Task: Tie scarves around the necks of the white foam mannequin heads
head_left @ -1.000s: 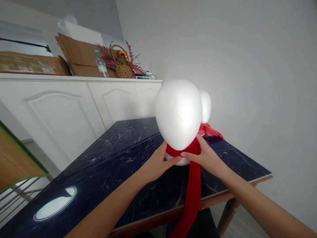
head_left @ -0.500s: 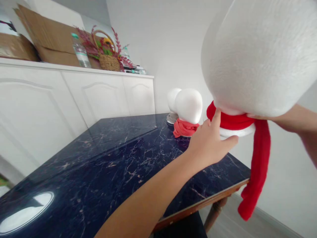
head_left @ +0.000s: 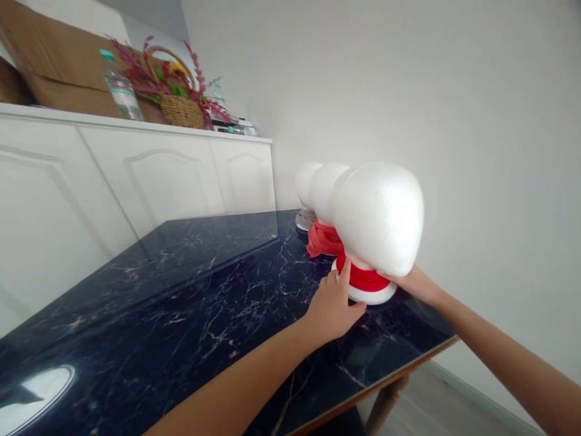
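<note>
A white foam mannequin head (head_left: 381, 212) is at the right side of the dark table, with a red scarf (head_left: 365, 278) wrapped around its neck. My left hand (head_left: 333, 300) grips the neck from the near left, index finger against the scarf and thumb by the white base. Reaching around the far right side, my right hand (head_left: 413, 281) holds the neck, its fingers mostly hidden behind the head. The scarf's loose end is out of sight. Right behind stands a second foam head (head_left: 323, 191) with a coral scarf (head_left: 323, 239).
A third foam head (head_left: 305, 181) with a grey wrap (head_left: 305, 219) stands farthest back. The dark marbled table (head_left: 181, 290) has a wooden edge on the near right. White cabinets (head_left: 167, 175) at the left carry a wicker flower basket (head_left: 184, 112), a bottle (head_left: 121, 91) and cardboard boxes (head_left: 68, 66).
Both hands have lowered the foam head with the red scarf, moving it away from me and left to the table beside the coral-scarfed head. Its hanging scarf end has gone from view.
</note>
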The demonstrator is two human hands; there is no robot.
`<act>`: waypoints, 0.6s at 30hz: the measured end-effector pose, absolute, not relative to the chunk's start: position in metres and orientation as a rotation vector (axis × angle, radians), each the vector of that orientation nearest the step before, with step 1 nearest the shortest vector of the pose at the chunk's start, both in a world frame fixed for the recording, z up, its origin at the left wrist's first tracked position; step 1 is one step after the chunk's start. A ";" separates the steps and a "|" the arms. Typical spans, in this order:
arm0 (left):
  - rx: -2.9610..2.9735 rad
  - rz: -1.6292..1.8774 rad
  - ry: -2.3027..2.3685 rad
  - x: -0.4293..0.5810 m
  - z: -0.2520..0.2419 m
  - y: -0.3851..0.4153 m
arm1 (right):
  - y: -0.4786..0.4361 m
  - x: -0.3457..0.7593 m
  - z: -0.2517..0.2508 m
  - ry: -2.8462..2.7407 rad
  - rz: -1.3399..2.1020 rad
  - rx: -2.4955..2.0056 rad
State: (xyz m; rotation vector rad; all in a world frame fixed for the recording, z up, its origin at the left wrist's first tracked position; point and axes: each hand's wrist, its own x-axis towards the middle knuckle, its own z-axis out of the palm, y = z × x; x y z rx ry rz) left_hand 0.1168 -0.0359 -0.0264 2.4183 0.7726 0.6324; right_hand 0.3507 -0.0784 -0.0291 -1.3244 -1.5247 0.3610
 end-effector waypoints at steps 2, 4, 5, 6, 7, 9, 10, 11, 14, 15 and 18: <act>2.447 0.590 0.813 0.114 -0.027 -0.035 | -0.078 0.351 -0.036 -1.502 0.381 -1.326; 2.457 0.583 0.808 0.113 -0.029 -0.035 | -0.078 0.352 -0.043 -1.473 0.407 -1.346; 2.454 0.595 0.797 0.113 -0.030 -0.034 | -0.078 0.353 -0.046 -1.453 0.416 -1.362; 2.449 0.613 0.781 0.113 -0.031 -0.034 | -0.078 0.354 -0.049 -1.432 0.418 -1.378; 2.438 0.631 0.753 0.113 -0.032 -0.033 | -0.078 0.354 -0.051 -1.413 0.415 -1.393; 2.394 0.637 0.676 0.109 -0.029 -0.033 | -0.080 0.355 -0.051 -1.406 0.411 -1.421; 2.362 0.620 0.639 0.104 -0.027 -0.034 | -0.082 0.355 -0.050 -1.425 0.415 -1.434; 2.331 0.594 0.609 0.097 -0.023 -0.034 | -0.084 0.354 -0.048 -1.456 0.418 -1.448; 2.280 0.524 0.599 0.061 -0.010 -0.036 | -0.096 0.355 -0.037 -1.567 0.363 -1.495; 2.281 0.503 0.631 0.044 -0.007 -0.037 | -0.101 0.356 -0.033 -1.589 0.304 -1.515; 2.302 0.436 0.841 -0.017 0.000 -0.045 | -0.122 0.366 -0.026 -1.627 0.050 -1.596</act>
